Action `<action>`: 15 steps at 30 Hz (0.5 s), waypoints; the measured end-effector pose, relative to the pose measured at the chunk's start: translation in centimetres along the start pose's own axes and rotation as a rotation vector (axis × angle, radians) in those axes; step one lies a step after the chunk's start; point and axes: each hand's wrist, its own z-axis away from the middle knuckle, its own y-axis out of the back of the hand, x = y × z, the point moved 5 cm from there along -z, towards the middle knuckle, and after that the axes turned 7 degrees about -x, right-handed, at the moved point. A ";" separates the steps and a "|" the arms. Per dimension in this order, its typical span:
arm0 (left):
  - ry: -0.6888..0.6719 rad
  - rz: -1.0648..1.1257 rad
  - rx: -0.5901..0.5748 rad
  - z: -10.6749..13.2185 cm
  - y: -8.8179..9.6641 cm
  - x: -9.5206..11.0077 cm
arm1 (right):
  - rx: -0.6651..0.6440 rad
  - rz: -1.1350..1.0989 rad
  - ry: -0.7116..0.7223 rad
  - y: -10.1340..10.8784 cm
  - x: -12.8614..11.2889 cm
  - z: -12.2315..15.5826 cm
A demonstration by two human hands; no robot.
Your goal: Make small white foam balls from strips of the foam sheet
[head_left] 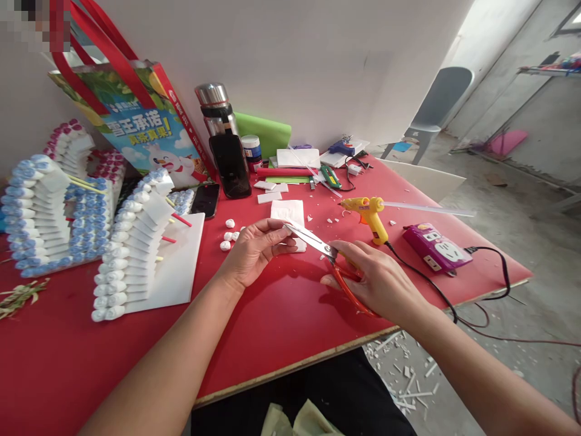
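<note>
My right hand (370, 272) grips a pair of scissors (313, 239) by its orange-red handles, the blades pointing left. At the blade tips, the fingers of my left hand (258, 245) are pinched together; whatever they hold is too small to make out. Behind the blades lies a stack of white tissue squares (287, 211). Several small white rolled balls (226, 245) rest just left of my left hand. Further left, a curved model (131, 254) of white rolls and stepped white pieces stands on a white board (181, 272).
A yellow glue gun (370, 215) with a clear stick and a purple power strip (438, 248) sit right, cords trailing off the edge. Left are a blue-and-white model (45, 212) and a shopping bag (154, 133). Behind stand a thermos (215, 109) and a black phone (230, 166).
</note>
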 end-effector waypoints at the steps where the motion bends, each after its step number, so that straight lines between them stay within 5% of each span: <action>1: 0.000 -0.005 0.000 0.0 0.0 0.0 | 0.003 0.012 0.002 0.0 0.0 0.0; 15: 0.012 -0.017 -0.004 0.0 0.1 0.0 | -0.012 0.021 0.007 -0.2 0.1 0.0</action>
